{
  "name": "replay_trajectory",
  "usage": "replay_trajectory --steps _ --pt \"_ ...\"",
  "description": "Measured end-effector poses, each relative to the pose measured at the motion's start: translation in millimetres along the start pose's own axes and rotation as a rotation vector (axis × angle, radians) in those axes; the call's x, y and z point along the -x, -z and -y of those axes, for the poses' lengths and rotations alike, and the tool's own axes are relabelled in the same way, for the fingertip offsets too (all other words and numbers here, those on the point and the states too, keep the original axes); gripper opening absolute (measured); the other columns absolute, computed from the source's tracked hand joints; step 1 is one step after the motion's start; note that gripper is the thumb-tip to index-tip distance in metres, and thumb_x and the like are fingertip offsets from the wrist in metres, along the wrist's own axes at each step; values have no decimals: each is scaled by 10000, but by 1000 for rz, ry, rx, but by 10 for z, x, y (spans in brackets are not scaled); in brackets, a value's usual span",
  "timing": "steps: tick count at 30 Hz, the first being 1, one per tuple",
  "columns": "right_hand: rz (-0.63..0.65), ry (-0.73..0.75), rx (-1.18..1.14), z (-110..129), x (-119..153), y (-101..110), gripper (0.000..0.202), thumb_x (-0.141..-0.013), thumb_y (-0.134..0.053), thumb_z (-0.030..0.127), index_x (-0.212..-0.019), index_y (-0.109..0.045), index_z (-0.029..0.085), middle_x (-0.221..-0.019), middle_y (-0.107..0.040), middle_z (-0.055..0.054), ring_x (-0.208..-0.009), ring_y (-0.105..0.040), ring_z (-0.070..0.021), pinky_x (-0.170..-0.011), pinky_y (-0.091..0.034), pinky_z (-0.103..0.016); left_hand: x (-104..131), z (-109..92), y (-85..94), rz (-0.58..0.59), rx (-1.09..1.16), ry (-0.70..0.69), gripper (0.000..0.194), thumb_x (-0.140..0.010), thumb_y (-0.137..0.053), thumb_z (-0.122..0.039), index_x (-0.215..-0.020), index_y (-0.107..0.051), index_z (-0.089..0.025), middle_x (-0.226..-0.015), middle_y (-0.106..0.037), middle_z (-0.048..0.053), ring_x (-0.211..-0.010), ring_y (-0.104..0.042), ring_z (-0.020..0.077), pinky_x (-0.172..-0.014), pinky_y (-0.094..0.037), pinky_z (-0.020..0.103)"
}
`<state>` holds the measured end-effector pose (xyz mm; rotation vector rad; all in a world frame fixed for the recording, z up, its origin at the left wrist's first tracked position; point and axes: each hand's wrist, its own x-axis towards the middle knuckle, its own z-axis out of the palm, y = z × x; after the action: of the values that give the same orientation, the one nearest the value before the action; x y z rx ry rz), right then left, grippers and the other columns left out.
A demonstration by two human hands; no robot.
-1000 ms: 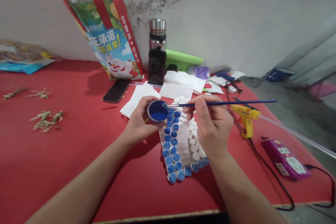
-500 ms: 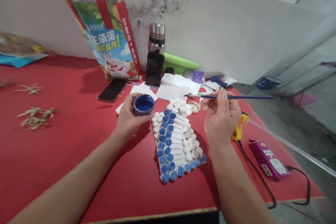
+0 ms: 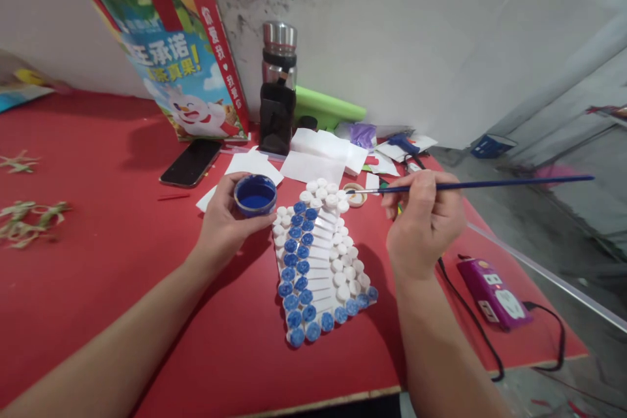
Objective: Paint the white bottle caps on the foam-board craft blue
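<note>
My left hand is closed around a small jar of blue paint, its open mouth tilted toward me. Between the thumb and fingers of my right hand lies a long, thin paintbrush, pointing left. Its tip is over the upper right of a craft piece made of small round discs; whether it touches a disc I cannot tell. Blue discs run down the left side and along the bottom edge, while white discs cover the top and right. Narrow white strips lie like steps between them.
Behind the craft piece are white papers, a round lid and a steel bottle. A phone lies by a printed bag. On the right sits a purple power strip with cords. Dried-grass shapes lie at left.
The brush tip has moved down to the white discs at the top of the craft piece. My right hand has shifted a little right. The whole view has tilted and moved closer.
</note>
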<state>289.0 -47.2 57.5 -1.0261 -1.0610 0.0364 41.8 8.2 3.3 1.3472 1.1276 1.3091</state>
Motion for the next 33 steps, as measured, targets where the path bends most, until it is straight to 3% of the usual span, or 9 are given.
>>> replay_trajectory --steps 9,18,33 --pt "116 65 135 -20 104 -9 286 -1149 -553 414 -927 -633 252 -716 -669 40 -554 -606 -102 -540 -502 -283 -35 30 24 20 13 -20 725 -613 -1036 -267 -1228 -653 -247 -1215 -769 84 -1105 -762 320 -979 -660 488" --pt "334 186 144 -76 240 -45 156 -1142 -566 276 -1027 -671 271 -820 -717 29 -693 -684 -117 -635 -547 -297 -15 25 26 52 7 -13 736 -619 -1041 -283 -1237 -643 -246 -1241 -768 91 -1152 -749 345 -1016 -644 503" --pt "370 220 215 -76 259 -66 146 -1138 -556 273 -1036 -662 272 -801 -735 27 -659 -662 -132 -658 -544 -339 -7 24 14 70 -15 -31 708 -638 -1011 -284 -1231 -626 -236 -1267 -749 87 -1184 -738 323 -1051 -623 481"
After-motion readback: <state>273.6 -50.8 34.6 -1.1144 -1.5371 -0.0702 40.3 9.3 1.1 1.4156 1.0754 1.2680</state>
